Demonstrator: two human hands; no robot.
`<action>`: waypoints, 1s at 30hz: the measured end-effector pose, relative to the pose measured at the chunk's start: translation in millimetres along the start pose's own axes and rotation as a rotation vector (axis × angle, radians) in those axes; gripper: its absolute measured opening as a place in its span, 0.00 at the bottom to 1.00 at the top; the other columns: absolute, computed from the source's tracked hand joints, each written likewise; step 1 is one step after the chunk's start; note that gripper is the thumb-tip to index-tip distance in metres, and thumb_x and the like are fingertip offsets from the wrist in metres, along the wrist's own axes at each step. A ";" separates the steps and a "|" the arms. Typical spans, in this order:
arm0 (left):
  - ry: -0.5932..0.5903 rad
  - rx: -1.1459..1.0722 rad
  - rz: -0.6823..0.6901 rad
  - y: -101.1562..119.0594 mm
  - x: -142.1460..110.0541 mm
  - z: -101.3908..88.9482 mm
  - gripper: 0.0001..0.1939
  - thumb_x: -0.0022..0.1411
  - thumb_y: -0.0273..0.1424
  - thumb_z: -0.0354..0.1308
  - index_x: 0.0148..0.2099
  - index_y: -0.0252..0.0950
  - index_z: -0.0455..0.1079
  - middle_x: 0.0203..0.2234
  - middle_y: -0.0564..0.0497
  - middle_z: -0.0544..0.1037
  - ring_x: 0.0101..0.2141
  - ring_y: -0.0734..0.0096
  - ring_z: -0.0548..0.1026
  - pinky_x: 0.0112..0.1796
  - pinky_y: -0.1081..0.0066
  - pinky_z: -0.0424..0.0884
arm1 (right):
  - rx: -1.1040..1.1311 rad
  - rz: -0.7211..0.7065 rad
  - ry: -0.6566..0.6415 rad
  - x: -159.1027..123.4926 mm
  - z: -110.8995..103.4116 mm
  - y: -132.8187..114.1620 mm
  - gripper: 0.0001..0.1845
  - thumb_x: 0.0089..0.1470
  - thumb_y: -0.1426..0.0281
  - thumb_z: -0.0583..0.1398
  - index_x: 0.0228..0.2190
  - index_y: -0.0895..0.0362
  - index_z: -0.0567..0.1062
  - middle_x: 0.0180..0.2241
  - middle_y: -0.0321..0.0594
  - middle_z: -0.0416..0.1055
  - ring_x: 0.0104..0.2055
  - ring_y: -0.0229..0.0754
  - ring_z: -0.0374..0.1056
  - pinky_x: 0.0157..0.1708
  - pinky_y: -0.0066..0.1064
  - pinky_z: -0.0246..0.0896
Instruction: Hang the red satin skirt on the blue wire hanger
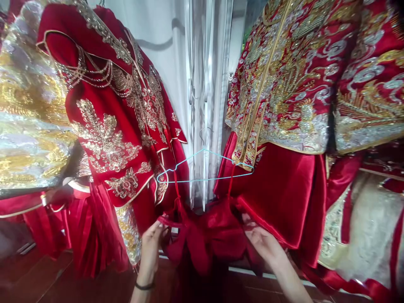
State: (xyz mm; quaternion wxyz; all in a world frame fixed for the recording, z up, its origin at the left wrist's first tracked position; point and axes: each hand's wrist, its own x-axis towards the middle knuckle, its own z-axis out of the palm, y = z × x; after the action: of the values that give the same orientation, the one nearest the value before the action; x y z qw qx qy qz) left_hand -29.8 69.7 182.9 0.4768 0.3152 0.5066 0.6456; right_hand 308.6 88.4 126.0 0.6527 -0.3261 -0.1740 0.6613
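Note:
A plain red satin garment hangs by two thin red straps from a light blue wire hanger in the middle of the view. My left hand pinches the garment's left upper edge. At its right upper edge my right hand grips the cloth. A dark band circles my left wrist. The hanger's hook reaches up toward the white frame behind it.
A red jacket with gold embroidery hangs at the left, beside a gold and white garment. At the right hangs another red and gold embroidered jacket over a red skirt. White curtain and window frame behind; dark wooden floor below.

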 end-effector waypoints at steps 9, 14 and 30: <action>0.100 0.229 0.394 24.6 52.0 22.4 0.14 0.43 0.30 0.61 0.36 0.32 0.75 0.32 0.47 0.80 0.38 0.60 0.76 0.44 0.63 0.71 | -0.400 -0.430 0.098 39.1 47.8 -45.7 0.22 0.32 0.64 0.68 0.34 0.56 0.78 0.37 0.43 0.75 0.35 0.45 0.72 0.31 0.31 0.70; 0.248 0.209 0.518 45.6 90.4 9.3 0.14 0.44 0.30 0.61 0.37 0.32 0.75 0.32 0.48 0.80 0.38 0.62 0.75 0.44 0.65 0.70 | -0.409 -0.681 0.236 77.3 39.4 -86.9 0.22 0.27 0.62 0.69 0.30 0.58 0.78 0.35 0.43 0.76 0.42 0.49 0.70 0.46 0.39 0.64; -0.203 0.396 0.572 91.3 152.1 35.7 0.19 0.40 0.37 0.64 0.35 0.31 0.76 0.29 0.46 0.80 0.32 0.61 0.76 0.38 0.62 0.72 | -0.606 -0.717 0.097 112.0 55.5 -114.6 0.22 0.28 0.59 0.68 0.29 0.56 0.79 0.31 0.41 0.77 0.34 0.47 0.72 0.42 0.41 0.65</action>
State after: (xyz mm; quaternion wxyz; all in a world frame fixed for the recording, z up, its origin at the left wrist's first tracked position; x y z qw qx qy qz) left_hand -77.9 221.6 268.8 0.2547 0.5929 0.4631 0.6076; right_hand 365.2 218.7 218.6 0.7228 -0.4516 -0.4302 0.2977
